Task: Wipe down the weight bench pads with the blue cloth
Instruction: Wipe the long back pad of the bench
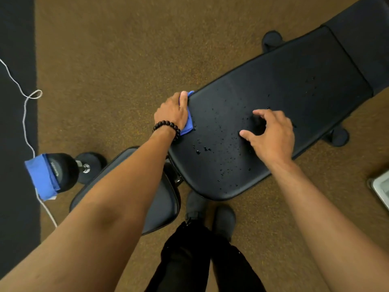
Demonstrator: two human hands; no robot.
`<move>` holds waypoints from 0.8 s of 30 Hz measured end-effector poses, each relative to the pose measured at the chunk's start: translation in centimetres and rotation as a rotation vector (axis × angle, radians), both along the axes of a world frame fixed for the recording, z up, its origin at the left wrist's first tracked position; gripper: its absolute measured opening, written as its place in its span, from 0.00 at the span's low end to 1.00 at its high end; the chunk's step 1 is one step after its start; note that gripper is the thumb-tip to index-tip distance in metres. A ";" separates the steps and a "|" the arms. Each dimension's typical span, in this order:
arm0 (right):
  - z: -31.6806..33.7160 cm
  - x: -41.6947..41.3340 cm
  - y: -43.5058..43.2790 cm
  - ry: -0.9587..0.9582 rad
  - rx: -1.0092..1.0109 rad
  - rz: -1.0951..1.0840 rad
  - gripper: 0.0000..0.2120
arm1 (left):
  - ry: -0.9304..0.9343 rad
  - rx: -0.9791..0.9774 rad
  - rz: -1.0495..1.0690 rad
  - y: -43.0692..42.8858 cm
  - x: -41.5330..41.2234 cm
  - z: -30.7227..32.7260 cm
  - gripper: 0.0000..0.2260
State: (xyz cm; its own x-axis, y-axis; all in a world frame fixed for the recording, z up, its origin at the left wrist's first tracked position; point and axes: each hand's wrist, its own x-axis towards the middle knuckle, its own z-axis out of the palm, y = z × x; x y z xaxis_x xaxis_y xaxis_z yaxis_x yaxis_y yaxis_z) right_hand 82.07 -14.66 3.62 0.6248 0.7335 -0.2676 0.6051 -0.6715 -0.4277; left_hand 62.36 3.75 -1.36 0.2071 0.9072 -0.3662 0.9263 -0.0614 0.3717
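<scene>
Two bare forearms come in from the bottom corners, closest thing in view. Under everything is brown speckled gym carpet (pixel 126 49), with a black mat (pixel 16 39) along the left.

The long back pad (pixel 294 81) of the weight bench runs diagonally up to the right. The smaller seat pad (pixel 162 199) sits just off its near end.

The right hand (pixel 273 133) is planted on the near half of the back pad. Its fingers are spread and bent with the tips touching the vinyl, holding nothing.

The left hand (pixel 171 111) is at the pad's left edge, gripping the blue cloth (pixel 188 126) against it. The thumb lies along the edge; the other fingers are out of sight down the side.

A dumbbell (pixel 67 171) lies left of the seat pad with a second blue cloth (pixel 43 180) draped over its outer end. A white cord (pixel 27 114) snakes down the mat past it.

There's a black bead bracelet (pixel 167 125) on the left wrist. Water droplets (pixel 205 148) are scattered across the pad between the two hands.
</scene>
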 end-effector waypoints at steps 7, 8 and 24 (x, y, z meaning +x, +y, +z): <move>0.0 -1.2 -2.0 -0.017 -0.046 -0.016 0.27 | -0.091 0.233 0.093 -6.9 -1.8 -2.4 0.23; 0.0 -1.2 -2.2 -0.005 -0.051 -0.019 0.26 | -0.095 0.249 0.105 -8.3 -2.1 -2.6 0.23; -0.7 -0.3 -5.1 -0.042 0.005 0.290 0.20 | -0.106 0.316 0.062 -31.5 1.5 -2.4 0.21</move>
